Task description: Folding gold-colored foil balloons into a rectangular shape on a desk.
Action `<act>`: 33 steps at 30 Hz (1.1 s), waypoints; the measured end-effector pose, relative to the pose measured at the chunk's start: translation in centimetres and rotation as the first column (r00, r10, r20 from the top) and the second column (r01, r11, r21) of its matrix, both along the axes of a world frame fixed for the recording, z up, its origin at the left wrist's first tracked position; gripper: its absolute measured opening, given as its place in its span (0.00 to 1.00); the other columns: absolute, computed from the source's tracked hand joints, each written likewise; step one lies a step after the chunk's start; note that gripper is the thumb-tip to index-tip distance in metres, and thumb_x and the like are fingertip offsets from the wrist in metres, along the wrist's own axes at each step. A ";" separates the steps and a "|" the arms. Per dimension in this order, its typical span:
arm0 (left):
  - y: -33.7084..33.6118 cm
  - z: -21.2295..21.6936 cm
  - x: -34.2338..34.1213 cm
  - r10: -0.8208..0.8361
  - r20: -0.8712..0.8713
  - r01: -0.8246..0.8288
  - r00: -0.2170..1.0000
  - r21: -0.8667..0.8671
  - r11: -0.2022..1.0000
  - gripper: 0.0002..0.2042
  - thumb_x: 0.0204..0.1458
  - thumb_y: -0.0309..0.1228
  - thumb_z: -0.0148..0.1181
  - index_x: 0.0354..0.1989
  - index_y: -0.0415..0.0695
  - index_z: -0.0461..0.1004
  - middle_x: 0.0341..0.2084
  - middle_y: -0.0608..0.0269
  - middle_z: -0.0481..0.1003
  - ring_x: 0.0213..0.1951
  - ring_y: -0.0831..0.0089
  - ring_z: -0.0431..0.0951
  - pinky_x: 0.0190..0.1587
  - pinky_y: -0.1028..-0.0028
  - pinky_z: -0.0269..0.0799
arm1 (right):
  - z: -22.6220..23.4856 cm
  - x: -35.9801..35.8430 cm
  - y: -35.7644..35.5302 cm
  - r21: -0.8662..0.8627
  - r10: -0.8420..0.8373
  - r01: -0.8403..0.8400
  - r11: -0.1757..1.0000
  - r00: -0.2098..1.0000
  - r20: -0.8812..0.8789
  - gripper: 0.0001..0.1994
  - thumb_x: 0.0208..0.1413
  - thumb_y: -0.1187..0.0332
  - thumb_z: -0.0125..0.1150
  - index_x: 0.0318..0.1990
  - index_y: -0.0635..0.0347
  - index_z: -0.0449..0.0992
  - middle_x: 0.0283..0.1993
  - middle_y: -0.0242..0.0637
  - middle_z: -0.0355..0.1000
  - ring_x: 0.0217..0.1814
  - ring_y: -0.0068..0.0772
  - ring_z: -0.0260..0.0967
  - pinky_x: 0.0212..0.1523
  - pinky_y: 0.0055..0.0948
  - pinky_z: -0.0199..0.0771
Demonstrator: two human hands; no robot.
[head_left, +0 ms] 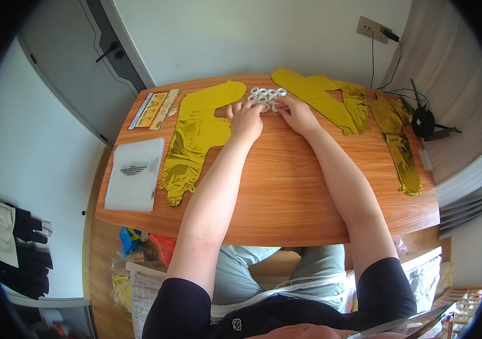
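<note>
Head | white rolls (271, 92): between and just beyond hands (246, 121) (300, 116) | half-curled, hold unclear

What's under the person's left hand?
White rolls show just beyond the left hand, and gold foil to its left; whatever lies directly beneath it is covered.

A plain pale wall (252, 42) runs behind the wooden table (297, 192). At the upper left stands a grey door (63, 48) with a black handle (107, 52); a white wall (31, 164) fills the left side. On the right are a beige wood-grain panel (458, 73), a double wall socket (370, 27) and a grey curtain (467, 213). The floor (102, 299) is light brown; soft light falls evenly
</note>
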State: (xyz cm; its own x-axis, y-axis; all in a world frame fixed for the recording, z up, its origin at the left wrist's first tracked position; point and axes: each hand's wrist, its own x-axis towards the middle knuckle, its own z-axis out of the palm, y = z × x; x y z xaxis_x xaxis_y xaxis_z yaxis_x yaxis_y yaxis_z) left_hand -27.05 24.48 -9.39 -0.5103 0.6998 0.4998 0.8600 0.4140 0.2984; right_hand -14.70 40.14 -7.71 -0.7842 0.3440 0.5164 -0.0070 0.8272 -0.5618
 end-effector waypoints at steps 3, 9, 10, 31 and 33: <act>0.0 -0.2 0.2 -0.009 0.007 0.009 1.000 0.001 1.000 0.16 0.63 0.27 0.53 0.53 0.62 0.83 0.55 0.69 0.77 0.63 0.62 0.65 0.74 0.47 0.38 | 0.3 0.3 -0.2 0.072 0.003 -0.004 0.997 1.000 0.013 0.14 0.60 0.75 0.59 0.53 0.55 0.80 0.44 0.38 0.83 0.49 0.39 0.81 0.55 0.39 0.76; 0.1 0.6 0.2 0.023 -0.024 -0.021 0.999 0.056 0.998 0.14 0.62 0.29 0.55 0.52 0.59 0.81 0.56 0.69 0.76 0.64 0.62 0.66 0.73 0.46 0.40 | 0.4 0.4 -0.4 0.009 -0.027 0.027 1.000 1.000 0.000 0.16 0.61 0.74 0.57 0.55 0.52 0.78 0.45 0.35 0.83 0.53 0.39 0.77 0.61 0.42 0.67; 0.2 0.9 0.3 0.048 -0.029 -0.047 0.998 0.044 0.998 0.14 0.62 0.29 0.56 0.54 0.57 0.78 0.57 0.70 0.76 0.64 0.63 0.67 0.73 0.46 0.41 | 0.4 0.5 -0.2 0.007 -0.030 0.030 1.000 1.000 0.000 0.16 0.61 0.74 0.57 0.55 0.52 0.78 0.45 0.35 0.83 0.53 0.39 0.77 0.61 0.42 0.67; 0.0 1.7 0.3 0.088 0.100 -0.069 0.991 -0.182 0.981 0.33 0.61 0.32 0.54 0.76 0.49 0.52 0.74 0.56 0.59 0.76 0.58 0.53 0.77 0.44 0.26 | -0.2 1.1 0.7 0.071 -0.471 0.466 0.882 0.870 0.145 0.22 0.59 0.71 0.56 0.62 0.54 0.69 0.53 0.38 0.79 0.66 0.47 0.66 0.66 0.49 0.61; -0.3 1.6 -0.2 0.095 0.083 -0.080 0.992 -0.173 0.982 0.34 0.60 0.33 0.55 0.76 0.49 0.52 0.73 0.55 0.61 0.75 0.56 0.55 0.76 0.42 0.29 | 0.1 0.8 0.2 0.078 -0.424 0.417 0.906 0.883 0.202 0.24 0.60 0.69 0.55 0.65 0.55 0.66 0.58 0.37 0.78 0.69 0.48 0.64 0.68 0.49 0.59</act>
